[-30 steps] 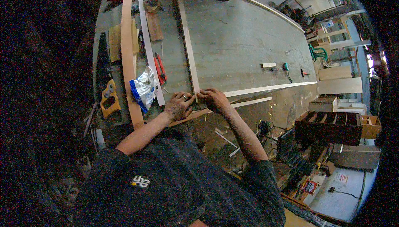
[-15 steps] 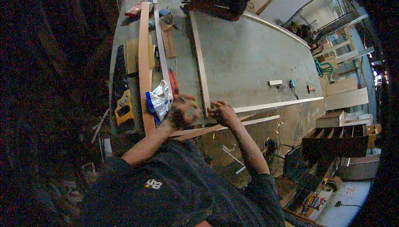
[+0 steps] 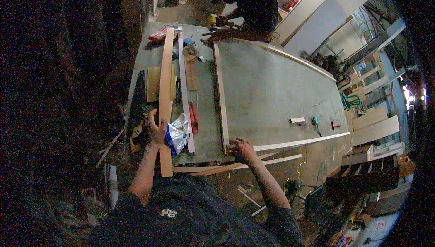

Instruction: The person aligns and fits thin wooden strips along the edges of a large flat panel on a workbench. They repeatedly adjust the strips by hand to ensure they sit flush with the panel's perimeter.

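My left hand (image 3: pixel 156 130) is over the lower part of a long tan board (image 3: pixel 166 79), thumb and fingers apart, with nothing visible in it. Close by are a hand saw's yellow handle (image 3: pixel 136 139), partly hidden in shadow, and a crumpled silver-and-blue packet (image 3: pixel 179 133). My right hand (image 3: pixel 244 151) has its fingers curled at the near end of a narrow wooden strip (image 3: pixel 220 95). That end lies by the corner where another pale strip (image 3: pixel 303 141) runs off to the right along the table's near edge.
Red-handled pliers (image 3: pixel 194 118) lie between the packet and the strip. A small wood block (image 3: pixel 297 120) and a green-handled tool (image 3: pixel 316 125) rest on the grey table (image 3: pixel 276 88). A co-worker (image 3: pixel 256 14) leans over the far end, hand near the strip's far end. Offcuts lie on the floor.
My left hand has moved left, from beside the packet's right side to the tan board near the saw. My right hand stays at the strip's corner. The view has tilted up, showing more of the co-worker.
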The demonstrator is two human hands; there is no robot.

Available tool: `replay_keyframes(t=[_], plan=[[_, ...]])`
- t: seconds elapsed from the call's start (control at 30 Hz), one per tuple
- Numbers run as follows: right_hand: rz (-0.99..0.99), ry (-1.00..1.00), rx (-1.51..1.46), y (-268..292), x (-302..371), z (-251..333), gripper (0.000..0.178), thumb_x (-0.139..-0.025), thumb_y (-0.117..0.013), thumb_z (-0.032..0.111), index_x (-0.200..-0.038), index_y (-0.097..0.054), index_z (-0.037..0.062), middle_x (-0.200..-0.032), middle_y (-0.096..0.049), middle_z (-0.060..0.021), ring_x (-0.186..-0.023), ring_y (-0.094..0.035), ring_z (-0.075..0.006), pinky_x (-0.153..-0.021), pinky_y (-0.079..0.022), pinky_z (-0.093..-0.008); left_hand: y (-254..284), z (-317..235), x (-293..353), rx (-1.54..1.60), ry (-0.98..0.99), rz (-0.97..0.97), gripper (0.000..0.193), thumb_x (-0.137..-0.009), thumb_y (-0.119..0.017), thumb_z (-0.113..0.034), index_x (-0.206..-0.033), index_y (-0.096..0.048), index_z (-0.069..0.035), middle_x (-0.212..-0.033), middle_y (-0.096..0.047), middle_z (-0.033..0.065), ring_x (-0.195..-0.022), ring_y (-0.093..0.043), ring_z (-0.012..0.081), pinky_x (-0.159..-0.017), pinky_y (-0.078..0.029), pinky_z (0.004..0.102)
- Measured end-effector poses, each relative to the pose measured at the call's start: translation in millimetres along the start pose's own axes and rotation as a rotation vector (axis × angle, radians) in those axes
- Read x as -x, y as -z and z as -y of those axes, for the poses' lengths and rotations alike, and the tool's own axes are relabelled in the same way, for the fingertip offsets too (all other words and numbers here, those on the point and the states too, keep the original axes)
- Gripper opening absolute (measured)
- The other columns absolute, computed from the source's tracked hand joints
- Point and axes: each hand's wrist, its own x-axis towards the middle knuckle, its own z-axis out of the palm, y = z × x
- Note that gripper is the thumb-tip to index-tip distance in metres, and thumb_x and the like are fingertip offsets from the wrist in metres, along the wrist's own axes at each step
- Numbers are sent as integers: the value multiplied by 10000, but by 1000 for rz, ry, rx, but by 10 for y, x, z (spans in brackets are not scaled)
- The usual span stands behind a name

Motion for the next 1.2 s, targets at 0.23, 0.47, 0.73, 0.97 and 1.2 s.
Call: replay_keyframes(t=[0.23,0.47,0.73,0.97,1.2], plan=[[77,-87,-54,104,16,88,343,-846,-666,279,-1185,-689,320,-1400,-528,-4,-1316,-443,-270,-1057,-360,-464,-81,172,67,105,-22,-25,580,-916,-609,-380,-1290,-455,37,-1214,-527,224,-1116,-504,356,-1010,-380,446],[1,-36,-93,78,14,77,301,-869,-657,330,-1163,-692,283,-1345,-577,-12,-1278,-490,-296,-1036,-408,-436,-78,89,75,37,9,-36,520,-933,-583,-350,-1279,-481,24,-1195,-545,217,-1128,-525,366,-991,-406,443],[-17,-119,-198,-80,16,-43,367,-848,-682,352,-1194,-671,230,-1339,-580,-11,-1271,-498,-262,-1034,-425,-431,12,-41,49,-79,12,3,537,-945,-562,-380,-1301,-472,12,-1217,-544,226,-1133,-526,368,-991,-408,452],[9,-51,-13,-51,-36,-9,311,-856,-666,285,-1165,-683,252,-1331,-581,-31,-1271,-493,-285,-1019,-437,-440,-70,278,20,82,113,129,717,-942,-547,-481,-1391,-339,38,-1388,-423,248,-1286,-412,376,-1091,-311,479],[33,-62,-144,-35,-26,-129,282,-850,-655,292,-1126,-709,288,-1409,-533,2,-1266,-488,-287,-1013,-414,-450,-43,439,-39,-87,-4,112,627,-911,-601,-363,-1349,-391,34,-1303,-472,231,-1251,-433,361,-1076,-329,465]])
